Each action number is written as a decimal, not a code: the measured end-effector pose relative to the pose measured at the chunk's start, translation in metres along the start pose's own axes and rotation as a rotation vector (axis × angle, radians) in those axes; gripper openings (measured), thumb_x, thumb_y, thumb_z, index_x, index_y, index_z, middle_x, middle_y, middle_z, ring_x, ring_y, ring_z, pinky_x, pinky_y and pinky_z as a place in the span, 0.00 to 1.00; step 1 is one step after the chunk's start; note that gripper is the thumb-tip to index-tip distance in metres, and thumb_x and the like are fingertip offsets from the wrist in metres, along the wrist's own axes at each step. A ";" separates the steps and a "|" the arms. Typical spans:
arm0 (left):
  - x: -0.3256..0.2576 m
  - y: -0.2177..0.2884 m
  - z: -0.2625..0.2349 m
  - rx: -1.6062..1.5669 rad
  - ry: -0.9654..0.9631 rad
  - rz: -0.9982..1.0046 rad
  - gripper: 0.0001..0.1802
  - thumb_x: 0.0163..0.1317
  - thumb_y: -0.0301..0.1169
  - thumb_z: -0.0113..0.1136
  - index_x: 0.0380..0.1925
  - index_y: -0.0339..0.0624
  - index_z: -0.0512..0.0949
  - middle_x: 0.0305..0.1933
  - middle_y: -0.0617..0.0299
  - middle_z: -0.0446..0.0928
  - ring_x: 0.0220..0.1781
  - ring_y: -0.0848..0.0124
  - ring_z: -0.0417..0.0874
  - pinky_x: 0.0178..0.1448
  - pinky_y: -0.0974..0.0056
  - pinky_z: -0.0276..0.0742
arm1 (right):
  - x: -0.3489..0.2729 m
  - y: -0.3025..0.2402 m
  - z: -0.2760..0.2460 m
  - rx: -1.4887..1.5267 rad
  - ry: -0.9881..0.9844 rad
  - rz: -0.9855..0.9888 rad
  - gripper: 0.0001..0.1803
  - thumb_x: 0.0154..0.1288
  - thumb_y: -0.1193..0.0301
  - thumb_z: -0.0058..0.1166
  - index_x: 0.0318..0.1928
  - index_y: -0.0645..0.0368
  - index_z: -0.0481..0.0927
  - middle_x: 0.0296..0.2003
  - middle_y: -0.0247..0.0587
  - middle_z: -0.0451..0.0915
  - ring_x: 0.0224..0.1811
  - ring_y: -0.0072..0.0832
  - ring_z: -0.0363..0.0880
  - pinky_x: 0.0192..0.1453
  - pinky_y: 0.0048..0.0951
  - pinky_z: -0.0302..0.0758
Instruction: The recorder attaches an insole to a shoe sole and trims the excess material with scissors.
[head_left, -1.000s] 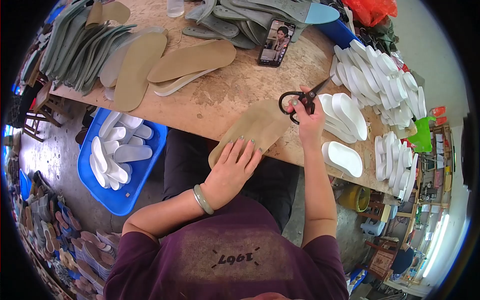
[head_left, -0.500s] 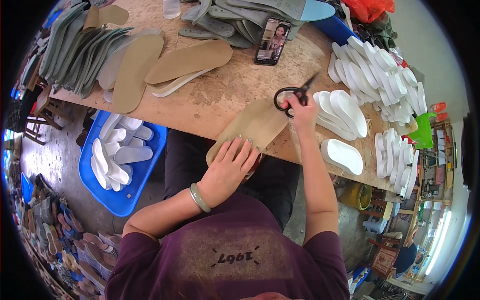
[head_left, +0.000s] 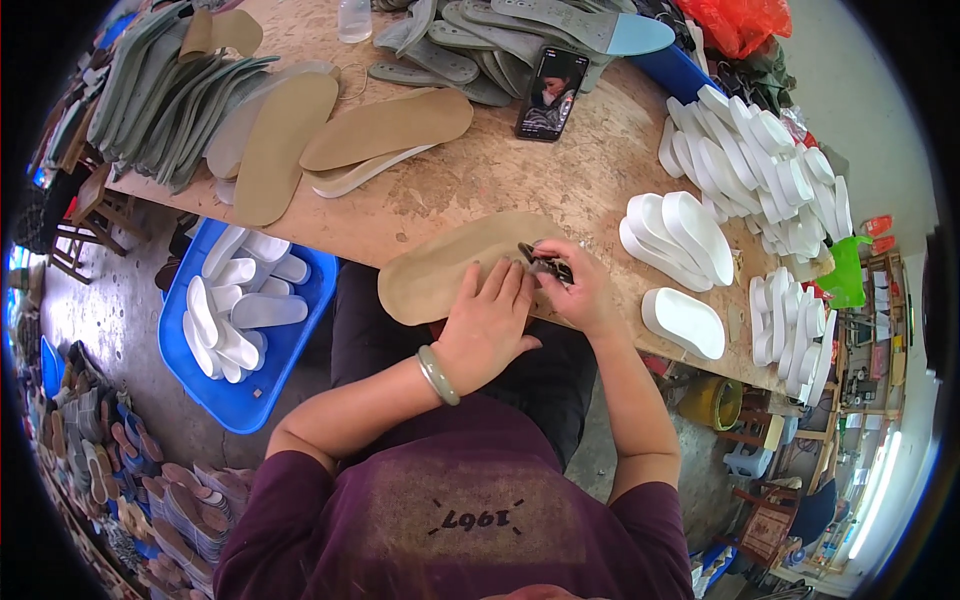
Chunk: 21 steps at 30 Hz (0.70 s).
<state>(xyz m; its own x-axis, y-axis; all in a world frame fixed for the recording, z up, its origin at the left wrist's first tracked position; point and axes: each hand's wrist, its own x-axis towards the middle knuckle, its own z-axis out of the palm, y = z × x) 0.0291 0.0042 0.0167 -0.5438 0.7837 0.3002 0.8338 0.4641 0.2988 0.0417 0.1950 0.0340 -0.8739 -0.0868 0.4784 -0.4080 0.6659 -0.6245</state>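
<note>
Here, a flat tan shoe insole [head_left: 450,268] lies at the near edge of the wooden worktop [head_left: 500,170], its rounded end sticking out over the edge. The person's left hand [head_left: 490,322] lies flat on it with fingers spread, pressing it down. A pale green bangle [head_left: 437,375] sits on that wrist. The right hand [head_left: 577,290] is curled tight around a pair of dark scissors [head_left: 545,262], right beside the left fingers, and the blades touch the insole.

Farther back on the worktop lie more tan insoles [head_left: 385,125] and a pile of grey-green insoles [head_left: 170,95]. A black phone [head_left: 551,92] rests near the middle. White foam sole pieces [head_left: 760,160] are stacked in rows on the right side, and one white piece [head_left: 685,322] lies alone near the edge. Down on the floor to the left sits a blue plastic tray [head_left: 230,395] with more white pieces in it.
</note>
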 end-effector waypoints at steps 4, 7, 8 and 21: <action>-0.001 -0.004 0.013 0.099 0.023 0.012 0.39 0.56 0.51 0.65 0.61 0.33 0.72 0.64 0.47 0.72 0.71 0.53 0.68 0.73 0.43 0.59 | -0.001 0.004 -0.008 -0.046 -0.099 0.065 0.19 0.50 0.85 0.61 0.45 0.60 0.81 0.40 0.44 0.84 0.41 0.41 0.84 0.44 0.34 0.81; -0.003 -0.007 0.020 0.120 0.043 0.051 0.38 0.56 0.49 0.65 0.60 0.32 0.72 0.65 0.46 0.72 0.71 0.53 0.67 0.72 0.43 0.60 | -0.004 0.003 -0.010 -0.069 -0.164 0.068 0.21 0.45 0.86 0.61 0.43 0.59 0.82 0.40 0.43 0.83 0.42 0.40 0.84 0.45 0.34 0.81; -0.004 -0.009 0.022 0.095 0.081 0.052 0.37 0.56 0.48 0.65 0.59 0.32 0.73 0.64 0.46 0.72 0.71 0.53 0.68 0.72 0.43 0.61 | -0.004 0.000 -0.010 -0.053 -0.198 0.097 0.21 0.44 0.85 0.62 0.43 0.59 0.82 0.40 0.42 0.83 0.43 0.40 0.84 0.45 0.34 0.81; -0.003 -0.009 0.015 0.028 0.081 0.061 0.36 0.54 0.44 0.67 0.59 0.35 0.73 0.64 0.48 0.73 0.70 0.56 0.70 0.71 0.47 0.64 | 0.011 0.027 -0.004 -0.103 -0.124 0.081 0.18 0.49 0.84 0.62 0.43 0.61 0.84 0.41 0.40 0.84 0.40 0.32 0.84 0.43 0.29 0.81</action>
<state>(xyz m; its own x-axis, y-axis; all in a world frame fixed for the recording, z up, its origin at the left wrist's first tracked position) 0.0247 0.0044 -0.0003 -0.4970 0.7754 0.3896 0.8673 0.4290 0.2525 0.0225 0.2147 0.0248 -0.9312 -0.1162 0.3454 -0.3113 0.7464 -0.5882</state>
